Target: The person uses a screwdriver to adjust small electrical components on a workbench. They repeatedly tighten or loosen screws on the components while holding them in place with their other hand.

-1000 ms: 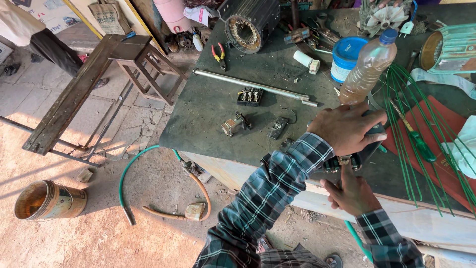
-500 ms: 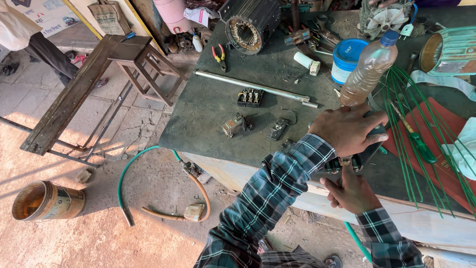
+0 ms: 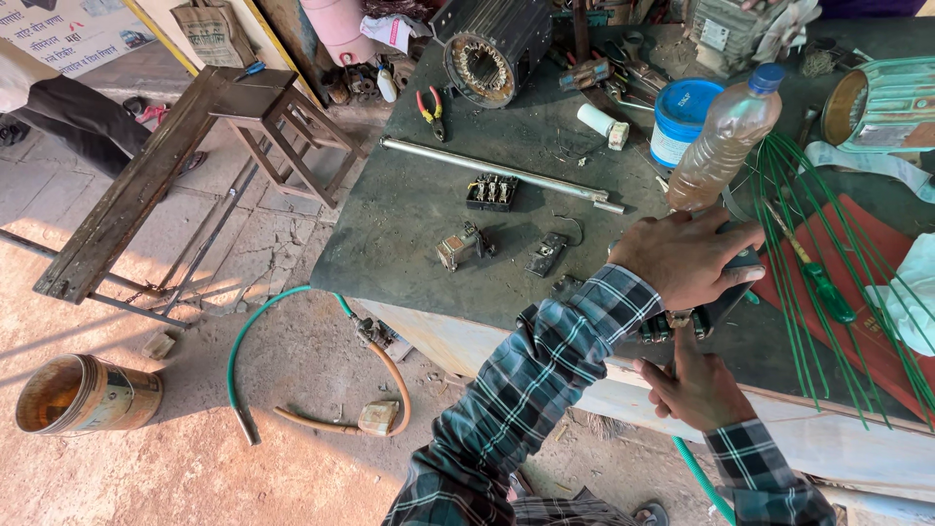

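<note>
Checked blue-and-white cloth covers both forearms nearest the camera; the right hand sits lowest, at the front edge of the workbench, its fingers stretched up to touch the underside of a small dark switch block with a row of terminals; just above it the left hand lies palm-down over the same block, fingers curled around its top and clamping it, so the block sits held between the two hands at the bench's near edge; whether the right fingers pinch a part or only press on it cannot be told; to the right a red mat carries a green-handled screwdriver and a fan of thin green rods; just beyond the left hand stands a plastic bottle of brownish liquid with a blue cap, and near it a blue-lidded tub; further left on the dark benchtop lie small electrical parts and a long metal rod; at the far edge rests a motor stator, with red-handled pliers beside it; on the ground to the left, a green hose and a bucket.
</note>
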